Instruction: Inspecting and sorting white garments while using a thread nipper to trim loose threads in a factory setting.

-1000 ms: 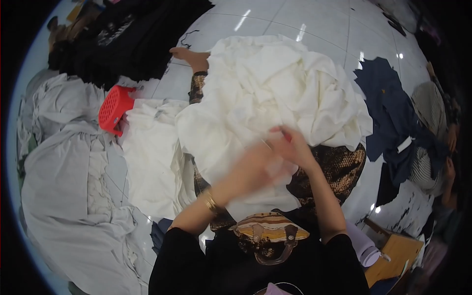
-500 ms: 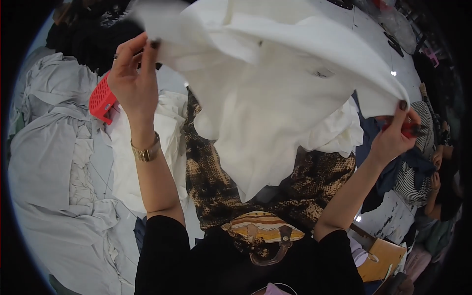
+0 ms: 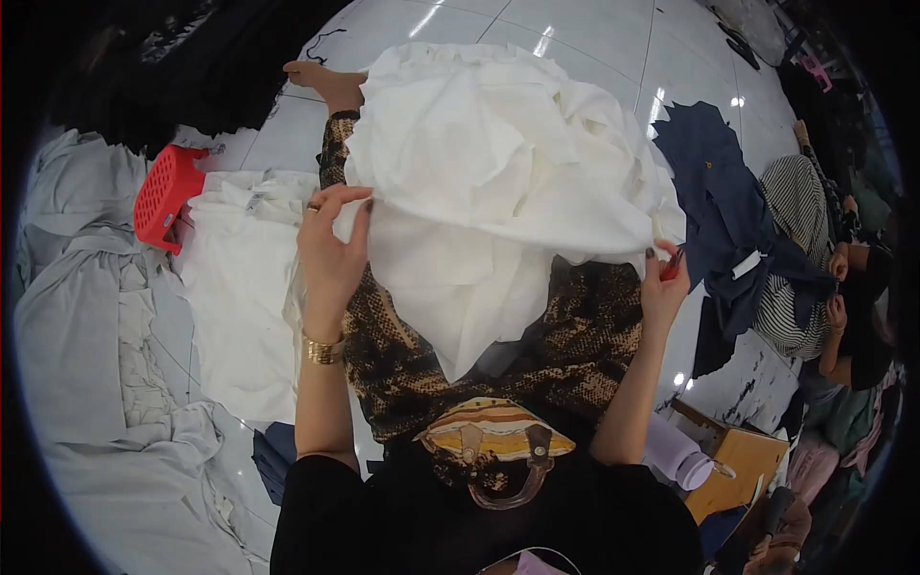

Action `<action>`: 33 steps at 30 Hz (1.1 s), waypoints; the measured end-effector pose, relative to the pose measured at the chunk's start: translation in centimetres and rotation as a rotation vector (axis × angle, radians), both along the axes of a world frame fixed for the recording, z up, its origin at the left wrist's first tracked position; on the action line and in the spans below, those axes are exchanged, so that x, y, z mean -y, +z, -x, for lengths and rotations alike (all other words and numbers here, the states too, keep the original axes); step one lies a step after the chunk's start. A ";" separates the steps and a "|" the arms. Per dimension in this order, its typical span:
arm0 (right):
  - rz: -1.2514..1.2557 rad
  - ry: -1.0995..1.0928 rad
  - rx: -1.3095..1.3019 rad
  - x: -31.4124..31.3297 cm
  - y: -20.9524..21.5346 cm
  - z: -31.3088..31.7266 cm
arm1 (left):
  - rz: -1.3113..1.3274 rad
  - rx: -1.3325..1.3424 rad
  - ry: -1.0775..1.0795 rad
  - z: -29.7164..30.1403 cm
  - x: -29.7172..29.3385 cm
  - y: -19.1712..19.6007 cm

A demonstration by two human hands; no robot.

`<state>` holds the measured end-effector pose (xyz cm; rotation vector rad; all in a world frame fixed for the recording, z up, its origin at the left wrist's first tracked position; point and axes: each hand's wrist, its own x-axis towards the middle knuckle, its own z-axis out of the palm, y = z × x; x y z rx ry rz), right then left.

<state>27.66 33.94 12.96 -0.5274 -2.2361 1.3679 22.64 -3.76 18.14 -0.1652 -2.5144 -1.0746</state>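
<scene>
I hold the white cloth [image 3: 498, 182] bunched over my lap, and it spreads away from me toward twelve o'clock, its long axis running roughly from nine to three between my two hands. My left hand [image 3: 331, 254] pinches its near-left edge at about ten o'clock, thumb and fingers closed on the fabric, a ring on one finger and a gold watch [image 3: 324, 350] at the wrist. My right hand [image 3: 663, 283] grips the lower right hem at about two o'clock, fingers closed on the cloth along with a small red tool [image 3: 674, 263], though I cannot tell what kind of tool it is. Both hands sit at much the same reach from the bulk of the cloth, which hangs down between them in a point over my patterned skirt [image 3: 575, 335]. A striped bag [image 3: 496, 443] rests against my body at six o'clock. On the tiled floor [image 3: 594, 38], a flat pile of white garments [image 3: 240, 287] lies at nine o'clock, just beside my left arm, with a red plastic basket [image 3: 165, 196] beyond it and grey cloth [image 3: 86, 316] farther out. At three o'clock lies a dark blue garment [image 3: 719, 201], with another person seated past it, and a cardboard box [image 3: 738, 460] sits at four o'clock. Nothing lies between my hands and the cloth.
</scene>
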 end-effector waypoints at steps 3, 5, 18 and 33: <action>-0.044 0.012 -0.113 2.7 2.6 1.7 | 0.040 -0.154 -0.282 0.7 -3.9 1.0; 0.078 0.195 -0.081 6.0 5.0 1.9 | 0.279 -0.147 -0.538 1.0 -5.7 1.8; 0.919 0.606 0.056 10.3 2.0 0.5 | -0.446 0.860 -1.007 0.7 -8.3 4.1; 0.608 0.678 0.286 10.1 3.4 -3.4 | -0.584 0.940 -1.002 0.2 -10.2 2.9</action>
